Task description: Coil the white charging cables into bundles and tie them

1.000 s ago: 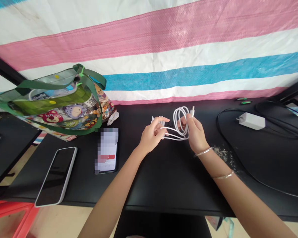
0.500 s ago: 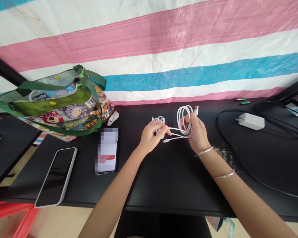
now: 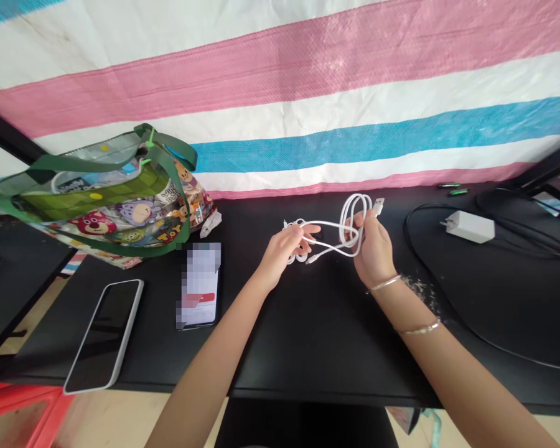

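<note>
Evidently, you were at the coiling step: the white cable [image 3: 343,216] hung in uneven loops above the black table [image 3: 317,330], between your two hands. Your right hand [image 3: 373,252] gripped those loops between thumb and fingers, with the large plug [image 3: 378,206] poking out above the thumb. Your left hand [image 3: 279,250] appeared to hold a bend of the same cable near its thumb, the other fingers loosely spread; exact contact was partly hidden.

Noted: two strands spanned the gap, and the small plug [image 3: 312,259] dangled just right of your left fingers. A separate white bundle [image 3: 301,257] lay partly covered by your left hand; whether you touched it, I could not tell. The white charger [image 3: 470,226] sat well apart on your right, the lit phone [image 3: 203,267] on your left.

Judgement: coil part-formed, slack ungathered. The next move called for a steady right pinch, the left guiding the strand over without snagging the bundle.
</note>
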### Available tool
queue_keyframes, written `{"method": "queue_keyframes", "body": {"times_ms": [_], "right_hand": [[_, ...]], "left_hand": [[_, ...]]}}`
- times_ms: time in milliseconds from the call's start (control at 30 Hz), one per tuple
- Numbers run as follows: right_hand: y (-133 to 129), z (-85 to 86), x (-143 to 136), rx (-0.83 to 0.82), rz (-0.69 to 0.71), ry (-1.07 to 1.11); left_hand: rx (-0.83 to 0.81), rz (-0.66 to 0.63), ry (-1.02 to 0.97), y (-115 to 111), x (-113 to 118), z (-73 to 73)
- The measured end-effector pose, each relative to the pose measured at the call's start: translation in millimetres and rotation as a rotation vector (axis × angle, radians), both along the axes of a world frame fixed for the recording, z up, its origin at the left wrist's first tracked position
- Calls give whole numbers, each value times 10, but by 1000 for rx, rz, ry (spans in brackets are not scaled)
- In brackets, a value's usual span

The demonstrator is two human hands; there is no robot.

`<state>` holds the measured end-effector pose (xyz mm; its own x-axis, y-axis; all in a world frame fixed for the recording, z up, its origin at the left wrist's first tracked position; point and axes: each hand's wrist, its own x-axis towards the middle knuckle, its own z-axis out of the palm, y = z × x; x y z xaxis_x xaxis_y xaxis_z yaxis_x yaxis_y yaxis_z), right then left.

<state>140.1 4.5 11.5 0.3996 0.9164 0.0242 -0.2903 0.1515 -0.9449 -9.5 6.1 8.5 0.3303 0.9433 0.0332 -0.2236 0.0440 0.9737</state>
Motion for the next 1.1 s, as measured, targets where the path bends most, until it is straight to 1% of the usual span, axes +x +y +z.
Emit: {"method": "queue_keyframes", "body": {"times_ms": [167,333,500,600,733,900,1100], "right_hand": [[10,41,5,-22,-22,57],[10,64,4,-28,-27,85],[9,37,10,-2,-28,55],[13,6,26,19,1,5],[16,-15,36,29,22,-49],[-17,17,-5,29,51,-91],[-79,70,-51,70,162,-163]], "left_hand": [[-17,16,-57,3,-16,-14],[-15,13,-18,7,-27,-34],[15,16,7,13,-34,-53],[29,4,7,15,-37,-63],[32,3,69,16,-36,-66],[12,-1,90,11,-33,-38],[9,13,79,4,-30,-16]]}}
